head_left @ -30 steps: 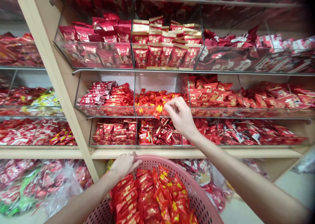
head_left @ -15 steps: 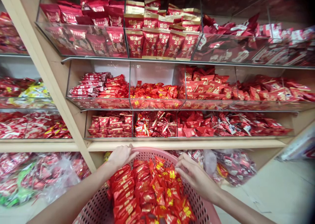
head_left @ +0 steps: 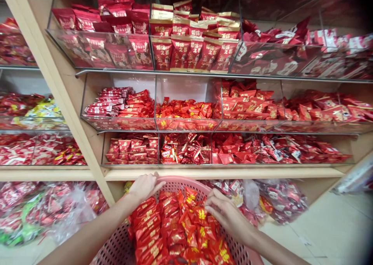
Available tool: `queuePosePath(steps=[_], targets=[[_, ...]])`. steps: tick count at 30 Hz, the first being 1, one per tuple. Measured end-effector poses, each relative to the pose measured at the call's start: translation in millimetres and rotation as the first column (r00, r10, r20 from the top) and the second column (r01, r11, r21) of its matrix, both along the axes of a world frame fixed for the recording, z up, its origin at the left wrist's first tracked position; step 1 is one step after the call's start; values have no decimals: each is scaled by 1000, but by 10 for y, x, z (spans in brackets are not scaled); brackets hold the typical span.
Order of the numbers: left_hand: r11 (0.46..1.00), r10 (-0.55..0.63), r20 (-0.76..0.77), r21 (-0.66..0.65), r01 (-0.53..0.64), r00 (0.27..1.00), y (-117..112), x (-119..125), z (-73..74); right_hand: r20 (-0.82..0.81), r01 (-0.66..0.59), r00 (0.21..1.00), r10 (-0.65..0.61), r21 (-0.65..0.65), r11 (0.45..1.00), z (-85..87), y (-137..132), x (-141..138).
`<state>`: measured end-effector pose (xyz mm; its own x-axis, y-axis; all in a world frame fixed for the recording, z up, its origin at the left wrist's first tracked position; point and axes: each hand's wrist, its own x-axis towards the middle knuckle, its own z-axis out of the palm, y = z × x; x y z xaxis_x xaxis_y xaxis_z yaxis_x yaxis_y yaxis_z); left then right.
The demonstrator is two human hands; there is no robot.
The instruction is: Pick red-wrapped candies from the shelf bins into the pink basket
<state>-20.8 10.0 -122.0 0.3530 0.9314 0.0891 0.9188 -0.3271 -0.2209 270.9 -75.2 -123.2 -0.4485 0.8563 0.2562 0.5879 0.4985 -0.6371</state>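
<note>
A pink plastic basket point(head_left: 171, 181) full of red candy packets point(head_left: 177, 230) with yellow print sits low in front of me. My left hand point(head_left: 144, 187) grips its far rim, fingers curled over the edge. My right hand point(head_left: 223, 210) lies down among the packets on the basket's right side, fingers bent and pinching at a packet. Above the basket, the middle clear bin point(head_left: 186, 123) of the shelf holds the same red and yellow candies.
Shelves of clear bins hold red packets on several levels, with a beige upright post point(head_left: 58, 90) on the left. Clear bags of sweets point(head_left: 262, 203) sit under the lowest shelf board point(head_left: 227, 173). Pale floor shows at the right.
One second ago my right hand was up at the middle bin with a candy. It then came down into the basket, where it now rests slightly further left. The left hand kept its hold.
</note>
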Motion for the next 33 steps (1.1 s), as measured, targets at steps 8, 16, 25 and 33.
queuePosePath(steps=[8,16,25,33], targets=[[1000,5,25,-10,-5,1000,4,-1,10,175,93,979,-105,75,993,-74,63,10],[1000,7,39,-20,-6,999,12,-10,-19,248,112,958,-142,131,985,-52,54,0],[1000,15,68,-11,-14,998,-15,-11,-15,58,33,996,-71,498,867,1199,438,-274],[1000,9,64,12,-10,998,15,-38,-74,132,-58,991,-34,631,774,2189,1489,-792]])
